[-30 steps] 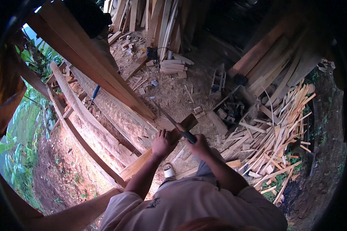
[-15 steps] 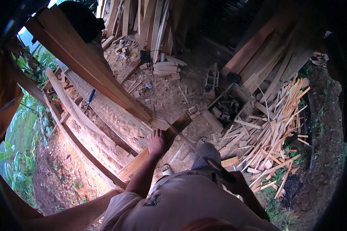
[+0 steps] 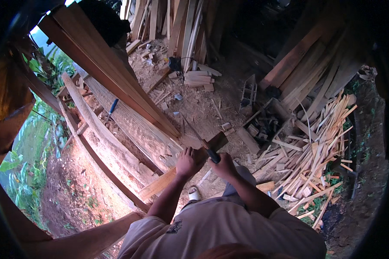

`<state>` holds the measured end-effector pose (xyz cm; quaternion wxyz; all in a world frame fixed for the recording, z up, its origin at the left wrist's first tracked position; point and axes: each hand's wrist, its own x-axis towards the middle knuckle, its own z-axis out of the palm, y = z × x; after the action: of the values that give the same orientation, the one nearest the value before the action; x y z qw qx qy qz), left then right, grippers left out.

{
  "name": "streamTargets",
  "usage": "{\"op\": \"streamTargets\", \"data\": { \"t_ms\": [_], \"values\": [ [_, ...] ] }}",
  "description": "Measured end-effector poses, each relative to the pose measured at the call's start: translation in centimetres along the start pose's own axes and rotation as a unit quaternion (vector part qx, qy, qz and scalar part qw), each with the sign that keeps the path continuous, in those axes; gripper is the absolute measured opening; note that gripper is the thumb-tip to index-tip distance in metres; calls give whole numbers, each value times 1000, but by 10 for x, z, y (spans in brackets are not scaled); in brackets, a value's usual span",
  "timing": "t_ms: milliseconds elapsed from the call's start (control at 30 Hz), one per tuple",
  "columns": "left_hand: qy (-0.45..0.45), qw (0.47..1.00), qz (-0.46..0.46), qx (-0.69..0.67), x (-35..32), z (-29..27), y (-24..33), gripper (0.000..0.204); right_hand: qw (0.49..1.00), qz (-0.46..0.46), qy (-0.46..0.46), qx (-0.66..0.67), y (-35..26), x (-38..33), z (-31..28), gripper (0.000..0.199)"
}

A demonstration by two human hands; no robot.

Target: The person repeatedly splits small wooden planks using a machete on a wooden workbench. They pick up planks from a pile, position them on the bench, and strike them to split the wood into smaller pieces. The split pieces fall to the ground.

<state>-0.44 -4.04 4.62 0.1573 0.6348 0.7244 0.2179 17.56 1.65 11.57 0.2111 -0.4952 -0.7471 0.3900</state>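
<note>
My left hand [image 3: 188, 163] holds down a wooden plank [image 3: 158, 184], its fingers curled over the plank's upper side. Right beside it, my right hand [image 3: 224, 166] grips the dark handle of a handsaw [image 3: 192, 130]. The narrow blade lies across the plank and points away toward the upper left. The plank's darker far end sticks out past the saw. Whether the teeth have cut into the wood cannot be made out.
A blue-handled tool [image 3: 112, 106] lies on a broad board [image 3: 129, 120] to the left. Long planks [image 3: 112, 73] lean beyond it. Offcuts and sticks [image 3: 320, 151] are heaped at the right. A small wooden frame [image 3: 248, 91] stands farther back on the chip-strewn ground [image 3: 194, 99].
My right hand has pushed the saw forward and left, from beside my body up to the plank next to my left hand. The left hand stays on the plank.
</note>
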Motion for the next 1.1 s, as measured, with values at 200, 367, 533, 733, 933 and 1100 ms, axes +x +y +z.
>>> {"op": "streamTargets", "data": {
  "t_ms": [200, 367, 533, 733, 933, 1100],
  "values": [
    [32, 999, -4, 41, -2, 16, -4, 65, 987, 101, -22, 124, 90, -74, -13, 35],
    [19, 997, -24, 65, -3, 16, -3, 67, 1000, 14, 11, 7, 35, -162, -97, 31],
    [31, 998, -14, 60, -4, 12, -1, 67, 986, 120, -95, -66, -67, -201, -182, 32],
    [47, 998, 25, 26, -6, 18, -5, 64, 996, 25, -68, -44, -14, -105, -110, 29],
    [32, 999, 8, 16, 2, 25, -8, 61, 997, 67, -28, -23, 47, -15, -17, 32],
    [33, 999, 9, 28, 0, 25, 1, 62, 998, 25, 10, 60, 50, -75, -30, 28]
  ]
}}
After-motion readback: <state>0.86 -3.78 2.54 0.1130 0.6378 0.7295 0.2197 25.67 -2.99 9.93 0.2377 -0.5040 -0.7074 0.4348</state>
